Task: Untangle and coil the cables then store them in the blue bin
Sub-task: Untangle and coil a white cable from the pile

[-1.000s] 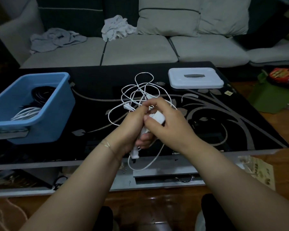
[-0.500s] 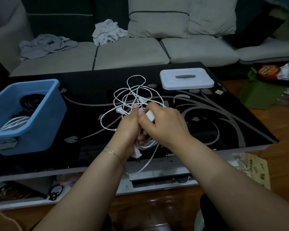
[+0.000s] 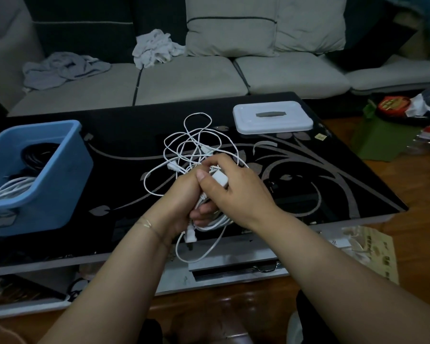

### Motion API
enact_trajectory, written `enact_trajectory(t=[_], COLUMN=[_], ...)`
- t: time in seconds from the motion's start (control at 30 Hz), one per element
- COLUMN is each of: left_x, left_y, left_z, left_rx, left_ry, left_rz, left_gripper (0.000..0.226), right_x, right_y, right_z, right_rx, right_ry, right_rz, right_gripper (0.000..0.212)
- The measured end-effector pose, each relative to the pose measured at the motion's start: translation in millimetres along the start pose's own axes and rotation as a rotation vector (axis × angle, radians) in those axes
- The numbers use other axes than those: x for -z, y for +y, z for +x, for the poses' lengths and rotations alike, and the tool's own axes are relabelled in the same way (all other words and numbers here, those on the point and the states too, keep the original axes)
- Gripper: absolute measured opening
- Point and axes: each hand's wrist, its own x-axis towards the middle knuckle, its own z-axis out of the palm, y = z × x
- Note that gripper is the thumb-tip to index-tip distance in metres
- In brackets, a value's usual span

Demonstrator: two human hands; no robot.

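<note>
On my left the bin [image 3: 39, 175] sits on the table [image 3: 333, 184], a black coil and a white coil already inside. At centre my left hand [image 3: 181, 197] is clenched round a gathered bundle of the cable [image 3: 196, 147], its plug [image 3: 190, 235] dangling below my wrist. My right hand [image 3: 236, 189] presses against it, pinching a small white block [image 3: 220, 178] on the cord. The loose loops lie tangled on the table just beyond my knuckles. I judge the cord light, limp and springy, so it is best held at the bundle and fed loop by loop. My hands hide where the strands cross. The lid [image 3: 272, 116] lies far right.
</note>
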Motion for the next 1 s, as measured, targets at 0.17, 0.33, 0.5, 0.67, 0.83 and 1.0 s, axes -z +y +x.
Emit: enact_trajectory(t=[0.17,0.33,0.5,0.67,0.83,1.0], left_x=[-5,-13,-15,-15,-22,-21], left_y=[2,1,0,-4,-13,-11], left_z=[0,4,3,5,10,15], left_rx=[-0.048,-0.120,-0.284,-0.468,-0.510,-0.488], left_ry=[0.077,0.343,0.361,0.216,0.312,0.442], left_rz=[0.056,0.114,0.179,0.220,0.104,0.073], left_gripper=[0.060,0.035,0.033,0.040,0.028,0.022], right_x=[1,-1,-6,-4,-12,-13], right_y=[-2,-3,1,15,18,18], right_z=[1,2,4,15,16,18], right_rx=[-0.011,-0.030,-0.029,-0.145,-0.173,-0.249], right_ry=[0.025,0.125,0.337,0.536,0.546,0.298], right_rz=[-0.029,-0.009,0.036,0.326,0.365,0.316], right_gripper=[0.038,0.028,0.037,0.031,0.031,0.036])
